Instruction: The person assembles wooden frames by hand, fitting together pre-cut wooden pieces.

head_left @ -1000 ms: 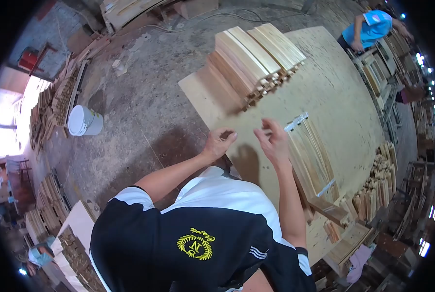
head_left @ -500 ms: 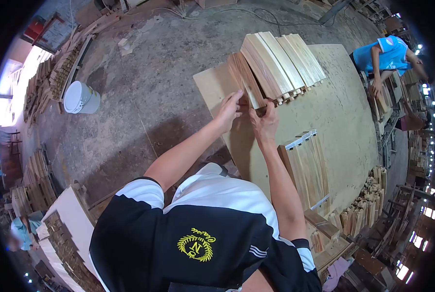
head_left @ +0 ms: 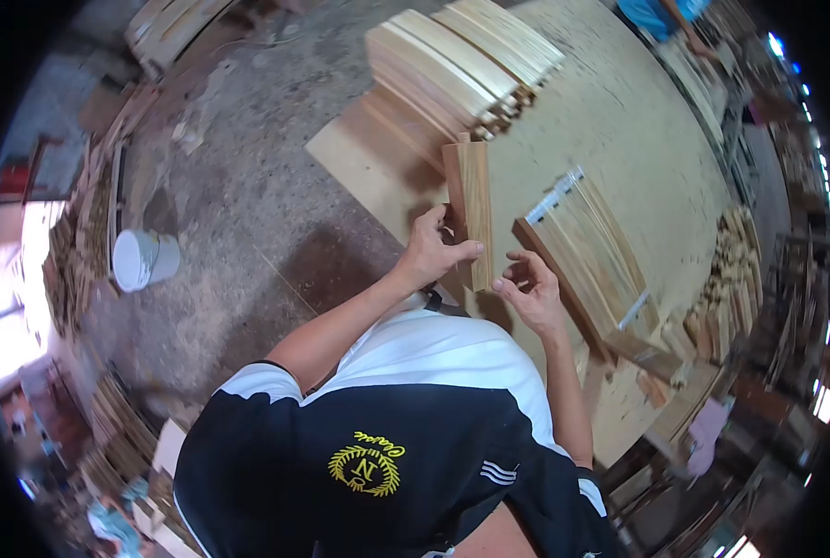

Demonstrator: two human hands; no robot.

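Observation:
A short wooden board (head_left: 475,205) with a tenon at its far end is raised in front of my body. My left hand (head_left: 431,249) grips its left side near the lower end, thumb across the face. Just right of the board's lower end is my right hand (head_left: 533,290), its fingers curled and apart, holding nothing. Beyond the board, a stack of long wooden pieces (head_left: 443,70) lies on the plywood sheet (head_left: 601,121). To the right of my right hand lies a bundle of boards (head_left: 593,256) bound with clear wrap.
A white bucket (head_left: 145,259) stands on the concrete floor at left. Small wooden pieces (head_left: 724,284) are heaped at the right edge of the plywood. At top right a person in blue (head_left: 661,14) is partly visible; another is at lower left.
The board has come away from the stack and toward my body in my left hand. My right hand has let go of it. The whole view has shifted and turned.

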